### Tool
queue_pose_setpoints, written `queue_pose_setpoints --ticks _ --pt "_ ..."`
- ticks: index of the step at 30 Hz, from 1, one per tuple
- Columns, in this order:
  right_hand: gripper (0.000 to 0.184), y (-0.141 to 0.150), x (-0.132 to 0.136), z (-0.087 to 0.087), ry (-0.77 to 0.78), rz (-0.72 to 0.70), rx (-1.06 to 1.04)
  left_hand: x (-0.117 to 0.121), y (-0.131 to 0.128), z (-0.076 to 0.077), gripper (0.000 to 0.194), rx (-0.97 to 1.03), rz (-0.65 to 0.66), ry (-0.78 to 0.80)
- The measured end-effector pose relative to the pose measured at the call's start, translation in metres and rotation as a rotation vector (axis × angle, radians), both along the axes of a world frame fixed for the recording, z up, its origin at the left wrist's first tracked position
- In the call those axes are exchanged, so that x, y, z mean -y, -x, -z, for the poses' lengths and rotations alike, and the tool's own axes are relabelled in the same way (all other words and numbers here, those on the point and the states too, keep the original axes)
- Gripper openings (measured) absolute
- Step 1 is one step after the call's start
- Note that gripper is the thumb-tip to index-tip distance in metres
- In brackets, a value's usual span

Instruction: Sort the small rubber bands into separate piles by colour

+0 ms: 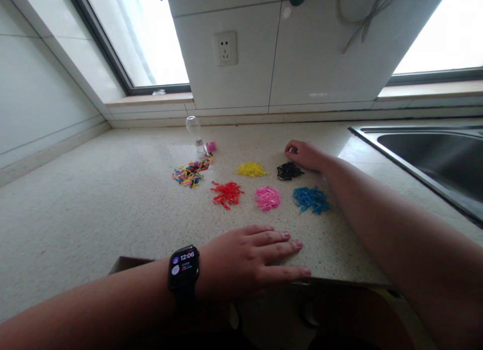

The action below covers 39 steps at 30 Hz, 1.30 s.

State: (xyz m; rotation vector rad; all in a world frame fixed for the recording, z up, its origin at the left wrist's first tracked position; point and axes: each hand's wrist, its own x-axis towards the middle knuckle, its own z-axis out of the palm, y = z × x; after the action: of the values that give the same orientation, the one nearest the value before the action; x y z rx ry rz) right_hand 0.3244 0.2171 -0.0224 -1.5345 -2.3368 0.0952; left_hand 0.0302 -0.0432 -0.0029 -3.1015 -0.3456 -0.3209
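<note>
White tiled walls (245, 88) and bright windows stand behind a pale speckled bench (113, 199). At the left of the items on it lies a heap of mixed-colour elastic bands (188, 173), loosely spread, with a clear bottle (195, 133) and a pink cap (211, 146) just beyond it. Next come red bands (227, 194), then the left hand (237, 259) at the near edge, its wrist wearing a black smartwatch (184, 269). That hand lies palm down, fingers extended rightward and slightly spread, with nothing visibly held. Farther in are yellow bands (251, 169), with pink bands (267, 198) nearer and slightly right. Black bands (290, 171) lie on the far side, and the right hand (305, 155) rests just beyond them, its forearm reaching in from the near right. Its fingers are curled inward, nearly closed; whether they hold a band cannot be told. Blue bands (311, 199) sit nearer, and a steel sink (433, 158) is set in at far right. Judging by the layout, the work stands at five single-colour piles with one mixed heap alongside. Handling such thin bands would call for a light fingertip pinch and care not to brush neighbouring piles.
</note>
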Motion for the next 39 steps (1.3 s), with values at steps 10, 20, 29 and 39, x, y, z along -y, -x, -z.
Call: queue_pose_setpoints --ticks 10,20,29,39 --pt "0.022 0.0002 0.0006 -0.0001 0.000 0.002 0.005 -0.0003 -0.0005 0.0000 0.055 -0.008 0.007 0.025" --pt "0.022 0.0021 0.0045 -0.0040 0.016 0.013 0.012 0.0005 -0.0002 -0.0005 0.056 -0.010 -0.003 0.019" --pt "0.021 0.0011 0.0032 -0.0021 0.004 0.012 0.005 -0.0001 -0.0005 0.0005 0.054 0.018 -0.003 0.019" --pt "0.022 -0.0005 0.0016 -0.0005 0.003 -0.009 -0.004 -0.0001 -0.0008 -0.0002 0.056 0.007 0.002 0.028"
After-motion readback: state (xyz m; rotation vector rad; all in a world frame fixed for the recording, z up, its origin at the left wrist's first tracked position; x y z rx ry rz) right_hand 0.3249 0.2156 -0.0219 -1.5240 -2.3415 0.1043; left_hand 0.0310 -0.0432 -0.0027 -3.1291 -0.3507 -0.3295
